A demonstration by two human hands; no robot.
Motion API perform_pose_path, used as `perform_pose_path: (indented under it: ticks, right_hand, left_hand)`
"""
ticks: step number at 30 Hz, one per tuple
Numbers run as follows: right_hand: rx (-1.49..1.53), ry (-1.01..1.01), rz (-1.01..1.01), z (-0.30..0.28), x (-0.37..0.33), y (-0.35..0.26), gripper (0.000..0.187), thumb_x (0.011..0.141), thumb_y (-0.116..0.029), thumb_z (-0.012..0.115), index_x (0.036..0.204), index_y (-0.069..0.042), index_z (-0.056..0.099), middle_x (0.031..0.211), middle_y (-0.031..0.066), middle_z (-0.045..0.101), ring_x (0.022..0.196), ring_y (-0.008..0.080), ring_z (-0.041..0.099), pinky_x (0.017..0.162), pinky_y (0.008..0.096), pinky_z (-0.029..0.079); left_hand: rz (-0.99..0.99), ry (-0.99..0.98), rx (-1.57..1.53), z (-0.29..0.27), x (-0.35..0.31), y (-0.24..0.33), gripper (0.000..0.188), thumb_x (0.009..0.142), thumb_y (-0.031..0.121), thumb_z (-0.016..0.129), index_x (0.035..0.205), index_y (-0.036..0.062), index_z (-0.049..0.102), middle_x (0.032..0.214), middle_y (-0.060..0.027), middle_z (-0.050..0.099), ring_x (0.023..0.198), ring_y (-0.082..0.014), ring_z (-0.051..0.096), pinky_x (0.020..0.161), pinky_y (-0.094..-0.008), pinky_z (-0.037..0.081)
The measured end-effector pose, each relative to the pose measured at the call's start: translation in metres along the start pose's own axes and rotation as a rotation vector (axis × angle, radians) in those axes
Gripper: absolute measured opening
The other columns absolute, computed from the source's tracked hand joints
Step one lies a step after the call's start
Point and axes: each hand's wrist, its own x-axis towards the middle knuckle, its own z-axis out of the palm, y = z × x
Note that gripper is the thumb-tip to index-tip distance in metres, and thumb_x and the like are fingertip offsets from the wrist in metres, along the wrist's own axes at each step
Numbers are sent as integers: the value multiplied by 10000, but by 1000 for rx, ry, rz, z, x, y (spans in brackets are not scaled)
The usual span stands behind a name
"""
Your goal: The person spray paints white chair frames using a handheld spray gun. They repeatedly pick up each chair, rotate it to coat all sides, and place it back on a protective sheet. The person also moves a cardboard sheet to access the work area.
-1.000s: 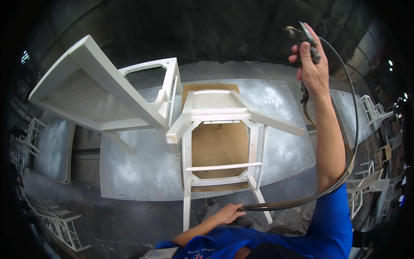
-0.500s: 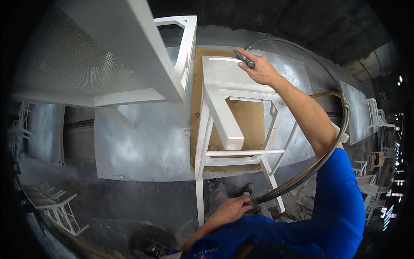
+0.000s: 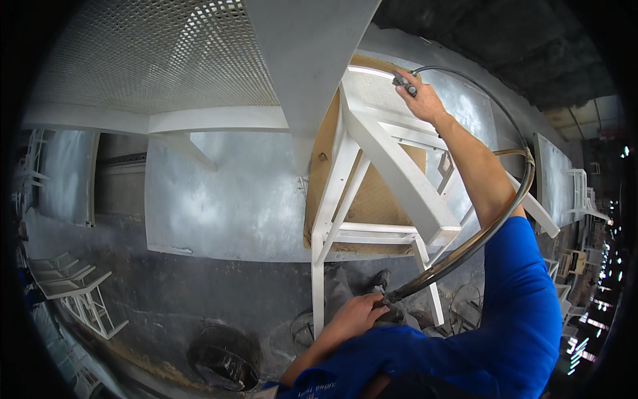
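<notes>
My right hand (image 3: 423,100) is closed around a small dark spray gun (image 3: 404,84) with a thin hose at its top, held over the far end of a white wooden chair (image 3: 399,173). That chair stands on a brown board (image 3: 319,159), its curved arm pointing toward me at the lower right. My left hand (image 3: 359,314) is low in front of my body, its fingers wrapped round the end of a thick brownish hose (image 3: 458,256). This hose arches up past my right forearm. What lies inside the left fingers is partly hidden.
Close by at the upper left looms another white chair with a woven mesh panel (image 3: 159,60). A pale metal sheet (image 3: 219,206) lies beneath. White stools (image 3: 83,286) stand at the left, more white furniture (image 3: 581,189) at the right. A dark round container (image 3: 224,356) sits on the floor.
The chair under my right hand has turned, its arm now swung to the right. My right hand and spray gun are farther right. The mesh-panel chair fills more of the upper left.
</notes>
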Motion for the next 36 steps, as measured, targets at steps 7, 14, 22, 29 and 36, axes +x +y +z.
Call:
perform_pose_path:
  ticks: [7,14,22,29,36]
  right_hand:
    - [-117,-55,157,-29,-16,27,511,1046,-427,577,1534,-311,483,1180,273,717,1147,466,661,1024,500,517]
    - [-165,-49,195,-26,-16,47,521,1039,-435,586,1531,-290,495,1164,273,723,1103,466,679,991,497,526]
    - [-47,-34,57,-6,-4,12,539,1022,-467,602,1518,-274,520,1236,243,713,1094,480,680,1023,496,513]
    - [205,-163,202,-21,-1,-43,546,1031,-468,616,1540,-305,503,1083,155,707,795,234,699,671,396,605]
    - [143,-126,276,-27,1,-42,532,1042,-473,590,1546,-331,492,880,128,692,675,185,663,589,367,579]
  left_hand:
    - [52,-42,-6,4,9,-5,458,1021,384,634,1057,-72,607,887,-302,676,887,-504,657,775,-523,505]
    - [54,-45,0,9,12,-9,511,1013,383,638,1136,-112,616,978,-329,677,932,-517,648,817,-518,515]
    - [1,-66,-4,11,7,-11,526,1016,389,630,1153,-119,618,989,-329,680,940,-524,647,818,-523,514]
    - [-39,-113,34,13,4,-17,416,1020,371,614,1170,-17,596,1039,-274,692,989,-498,650,835,-554,512]
    - [21,-19,-21,10,-5,-20,488,1004,406,647,1008,-81,626,921,-311,666,895,-519,639,777,-533,503]
